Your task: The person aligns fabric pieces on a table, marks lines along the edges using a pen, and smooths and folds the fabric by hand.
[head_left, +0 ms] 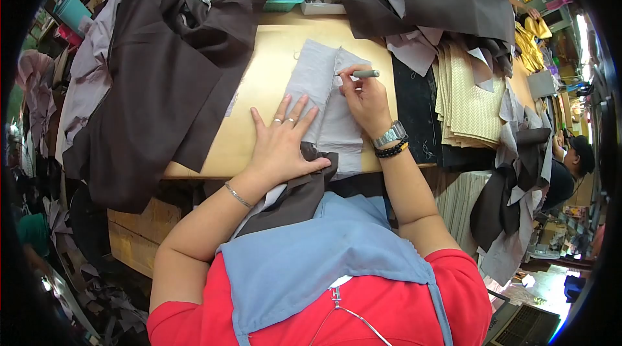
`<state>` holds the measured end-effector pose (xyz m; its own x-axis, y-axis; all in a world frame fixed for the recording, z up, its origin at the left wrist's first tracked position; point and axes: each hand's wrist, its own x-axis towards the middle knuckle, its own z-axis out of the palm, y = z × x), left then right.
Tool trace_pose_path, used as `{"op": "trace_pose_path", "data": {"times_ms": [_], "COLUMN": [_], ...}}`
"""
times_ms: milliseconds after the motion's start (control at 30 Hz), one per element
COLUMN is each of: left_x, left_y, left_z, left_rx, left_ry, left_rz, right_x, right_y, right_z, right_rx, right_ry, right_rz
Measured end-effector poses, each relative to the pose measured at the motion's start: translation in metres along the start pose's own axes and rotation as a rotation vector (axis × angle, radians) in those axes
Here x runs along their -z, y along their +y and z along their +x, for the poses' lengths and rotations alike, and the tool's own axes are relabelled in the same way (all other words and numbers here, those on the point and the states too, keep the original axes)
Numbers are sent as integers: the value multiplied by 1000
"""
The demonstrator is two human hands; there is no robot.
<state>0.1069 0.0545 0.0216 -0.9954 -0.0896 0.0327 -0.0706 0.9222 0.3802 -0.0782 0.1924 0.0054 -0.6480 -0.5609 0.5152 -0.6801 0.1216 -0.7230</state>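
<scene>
From the remote head view, I located the pale grey fabric piece [310,77] flat on the yellowish worktop [269,54], directly in front of the operator. Its surface was matte and lightly creased. A raised, seam-like ridge ran lengthwise, slightly slanted, and separated a left section from a right section. The upper edge was uneven, and the lower right end reached the near edge of the worktop.

I noted the left hand [283,145] palm down, fingers released and spread; its fingertips rested on the left section, and its thumb lay on the dark brown fabric [285,207] below. The right hand [367,101] had its fingers grasping a grey pen [367,74], writing end directed at the ridge; I could not tell whether it made contact. Dark brown sheet material [175,80] occupied the left side of the worktop.
</scene>
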Motion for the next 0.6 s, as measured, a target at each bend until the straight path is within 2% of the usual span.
{"op": "trace_pose_path", "data": {"times_ms": [100,200,600], "left_x": [1,0,-1], "left_y": [0,-1,0], "left_z": [0,0,0], "left_rx": [1,-3,-3], "left_ry": [-10,-1,7], "left_rz": [1,1,-5], "right_x": [2,1,-5], "right_y": [5,7,23], "right_z": [9,16,38], "right_rx": [33,-26,-53], "right_ry": [-1,-20,54], "right_rz": [-106,-149,-207]}}
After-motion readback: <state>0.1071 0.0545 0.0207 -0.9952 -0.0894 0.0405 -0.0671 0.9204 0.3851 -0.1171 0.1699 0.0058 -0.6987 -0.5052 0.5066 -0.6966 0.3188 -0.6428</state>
